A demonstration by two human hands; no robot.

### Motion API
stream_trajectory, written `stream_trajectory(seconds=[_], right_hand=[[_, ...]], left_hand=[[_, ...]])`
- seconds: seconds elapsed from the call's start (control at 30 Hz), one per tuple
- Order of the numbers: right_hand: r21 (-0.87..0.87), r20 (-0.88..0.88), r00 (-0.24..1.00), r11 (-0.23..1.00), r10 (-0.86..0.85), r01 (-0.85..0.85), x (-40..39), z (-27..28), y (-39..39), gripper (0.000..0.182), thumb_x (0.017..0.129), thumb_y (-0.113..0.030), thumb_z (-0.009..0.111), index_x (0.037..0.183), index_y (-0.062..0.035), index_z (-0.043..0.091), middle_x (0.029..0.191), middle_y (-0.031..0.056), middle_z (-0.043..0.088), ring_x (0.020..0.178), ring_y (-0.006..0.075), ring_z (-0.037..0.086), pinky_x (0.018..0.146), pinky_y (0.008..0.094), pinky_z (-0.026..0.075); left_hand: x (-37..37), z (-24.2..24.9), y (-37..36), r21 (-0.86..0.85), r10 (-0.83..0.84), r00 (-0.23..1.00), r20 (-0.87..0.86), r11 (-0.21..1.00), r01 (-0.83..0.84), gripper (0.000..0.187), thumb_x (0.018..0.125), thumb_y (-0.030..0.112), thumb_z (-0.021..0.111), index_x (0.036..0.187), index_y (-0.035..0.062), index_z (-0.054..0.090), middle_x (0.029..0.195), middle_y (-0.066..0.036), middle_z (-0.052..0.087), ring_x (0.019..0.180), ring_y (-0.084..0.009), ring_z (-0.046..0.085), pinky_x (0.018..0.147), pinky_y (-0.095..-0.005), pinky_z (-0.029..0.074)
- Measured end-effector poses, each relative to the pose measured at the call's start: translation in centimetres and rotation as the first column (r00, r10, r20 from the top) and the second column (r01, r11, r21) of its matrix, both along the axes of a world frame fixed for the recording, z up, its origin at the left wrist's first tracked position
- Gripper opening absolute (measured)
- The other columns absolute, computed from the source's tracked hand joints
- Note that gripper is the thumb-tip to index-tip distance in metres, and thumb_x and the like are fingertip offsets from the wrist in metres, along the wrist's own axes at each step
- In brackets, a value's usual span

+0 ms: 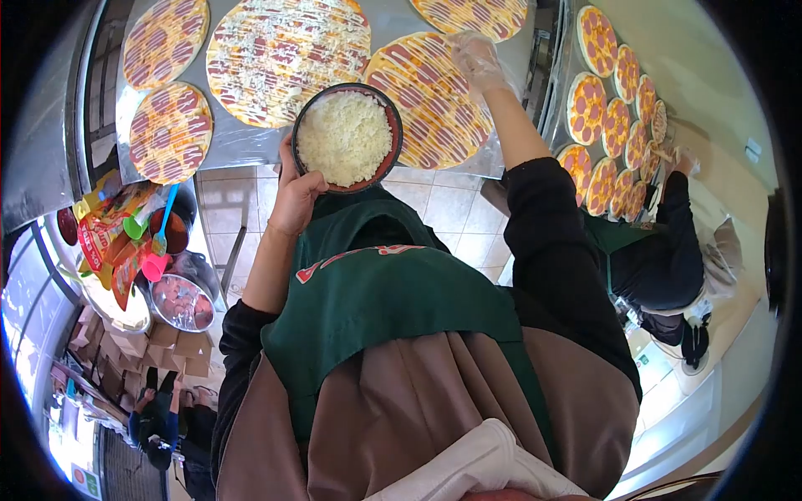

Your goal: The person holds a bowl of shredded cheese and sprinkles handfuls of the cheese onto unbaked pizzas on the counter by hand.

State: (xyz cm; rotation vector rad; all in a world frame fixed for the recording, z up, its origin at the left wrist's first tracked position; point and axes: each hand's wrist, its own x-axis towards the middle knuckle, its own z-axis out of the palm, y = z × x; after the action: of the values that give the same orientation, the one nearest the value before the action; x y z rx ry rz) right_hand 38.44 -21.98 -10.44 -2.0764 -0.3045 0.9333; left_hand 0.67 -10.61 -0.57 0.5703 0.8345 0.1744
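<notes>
My left hand (296, 188) is bare and grips the rim and side of a dark round bowl (398, 138) of crumbled white cheese (347, 138). In a clear plastic glove, my right hand (476, 63) is over the upper right edge of a large pizza (426, 104) with meat slices and pale sauce stripes. Its fingers are bunched together, and what they hold is hidden. Left of that pizza lies another large one (284, 54), scattered with white crumbles.
Smaller pizzas (171, 134) share the metal table (242, 150). Rows of pizzas (616, 125) fill a right-hand table, where a co-worker (660, 259) stands. At left are a pot of meat pieces (182, 302), packets (104, 234) and cardboard boxes (180, 346). Other people (163, 422) are at lower left.
</notes>
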Motion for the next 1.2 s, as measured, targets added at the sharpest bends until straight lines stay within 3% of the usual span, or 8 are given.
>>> stream_trajectory(seconds=[0.03,0.27,0.37,0.43,0.57,0.97,1.03,1.2], right_hand=[[-0.358,0.419,0.794,0.884,0.441,-0.302,-0.4,0.0,0.8,0.023,0.085,-0.016,0.054,0.103,-0.0055,0.063,0.103,0.0059,0.057,0.071,0.0144,0.052,0.071,0.0263,0.047],[-0.304,0.031,0.996,0.950,0.078,-0.065,-3.5,2.6,5.3,0.028,0.077,-0.021,0.059,0.099,-0.0036,0.064,0.079,0.0134,0.061,0.066,0.0278,0.059,0.068,0.0305,0.047],[-0.684,0.454,0.201,0.484,0.868,-0.545,-2.9,-1.0,4.9,0.018,0.075,-0.015,0.058,0.088,-0.0030,0.063,0.075,0.0118,0.059,0.065,0.0251,0.059,0.064,0.0305,0.047],[-0.148,0.077,0.857,0.856,0.509,-0.495,-4.8,0.0,5.3,0.012,0.075,-0.009,0.055,0.082,-0.0031,0.062,0.072,0.0128,0.058,0.066,0.0246,0.059,0.063,0.0307,0.046],[-0.128,0.431,0.560,0.662,0.708,-0.738,-7.8,2.3,5.1,0.010,0.076,-0.007,0.053,0.079,-0.0037,0.062,0.073,0.0143,0.058,0.070,0.0232,0.060,0.064,0.0306,0.046],[0.110,-0.311,0.856,0.910,0.413,-0.399,-13.7,2.0,0.4,0.023,0.082,-0.022,0.064,0.095,-0.0026,0.064,0.082,0.0068,0.065,0.075,0.0169,0.060,0.067,0.0284,0.049],[-0.237,0.390,0.513,0.622,0.765,-0.746,-14.1,2.7,0.4,0.020,0.081,-0.017,0.065,0.096,-0.0046,0.066,0.083,0.0063,0.067,0.072,0.0149,0.060,0.070,0.0258,0.049],[-0.105,0.269,0.880,0.920,0.391,-0.377,-11.4,4.6,1.1,0.018,0.081,-0.014,0.058,0.094,-0.0081,0.069,0.082,0.0091,0.068,0.071,0.0133,0.062,0.067,0.0268,0.050]], left_hand=[[-0.2,-0.1,0.0,0.000,0.003,1.000,-0.005,1.000,-0.003,0.079,0.064,-0.011,0.042,0.136,0.0147,0.020,0.119,-0.007,0.043,0.089,-0.0139,0.049,0.061,-0.0214,0.041],[-1.5,0.2,0.3,0.022,0.046,0.999,-0.016,0.999,-0.046,0.080,0.063,-0.011,0.043,0.136,0.0159,0.021,0.119,-0.006,0.043,0.090,-0.0131,0.049,0.060,-0.0203,0.040],[-2.3,0.2,0.5,0.015,0.042,0.999,-0.031,0.999,-0.042,0.080,0.063,-0.010,0.043,0.135,0.0160,0.021,0.118,-0.006,0.043,0.090,-0.0130,0.049,0.059,-0.0202,0.040],[-2.9,-0.2,0.4,0.021,0.045,0.998,-0.040,0.999,-0.044,0.080,0.063,-0.010,0.043,0.135,0.0160,0.021,0.118,-0.006,0.043,0.090,-0.0130,0.049,0.059,-0.0201,0.041],[-3.5,0.0,0.4,0.041,0.064,0.997,-0.036,0.997,-0.063,0.079,0.063,-0.009,0.044,0.135,0.0160,0.021,0.117,-0.006,0.044,0.089,-0.0127,0.049,0.059,-0.0200,0.041],[-4.7,0.2,0.6,0.010,0.112,0.993,-0.034,0.994,-0.112,0.080,0.065,-0.010,0.043,0.136,0.0164,0.019,0.116,-0.006,0.044,0.085,-0.0129,0.049,0.062,-0.0213,0.042],[-4.7,0.2,0.6,0.001,0.127,0.991,-0.039,0.992,-0.127,0.080,0.065,-0.011,0.043,0.136,0.0162,0.019,0.114,-0.006,0.044,0.083,-0.0127,0.049,0.062,-0.0214,0.042],[-4.9,0.0,0.7,0.002,0.123,0.992,-0.036,0.992,-0.123,0.080,0.065,-0.012,0.043,0.136,0.0154,0.019,0.111,-0.006,0.046,0.081,-0.0124,0.049,0.062,-0.0216,0.042]])
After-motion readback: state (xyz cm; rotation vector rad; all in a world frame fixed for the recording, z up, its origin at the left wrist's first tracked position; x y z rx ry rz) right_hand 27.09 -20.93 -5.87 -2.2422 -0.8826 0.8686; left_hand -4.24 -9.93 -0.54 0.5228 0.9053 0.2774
